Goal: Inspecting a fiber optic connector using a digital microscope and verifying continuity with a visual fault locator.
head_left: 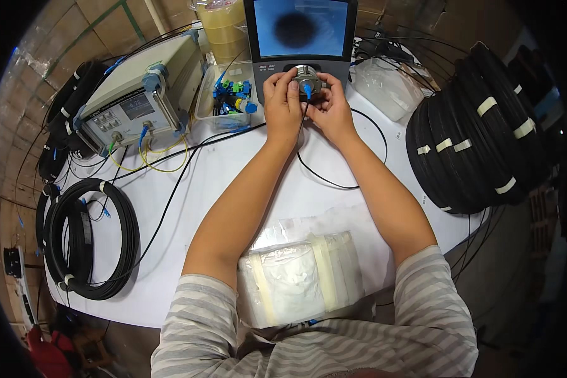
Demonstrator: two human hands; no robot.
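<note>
both hands meet at the round metal port (307, 80) on the front of the inspection scope (301, 44) — the left hand (283, 104) is curled around the port's left side with the thumb over its top, and the right hand (331, 107) pinches a small blue connector (308, 92) at the port's face. a thin black cable (334, 183) runs from that connector in a loop across the white table (233, 183) just in front of the scope. the scope's screen (301, 26) shows a blurred dark spot on pale blue, so by my reading the connector is being seated and brought into focus; a sharp view would call for small, steady turns at the port. left of the scope sits a clear tray of blue connectors (230, 94), and further left a grey test meter (142, 94). black cable coils (479, 138) lie to the scope's right.
</note>
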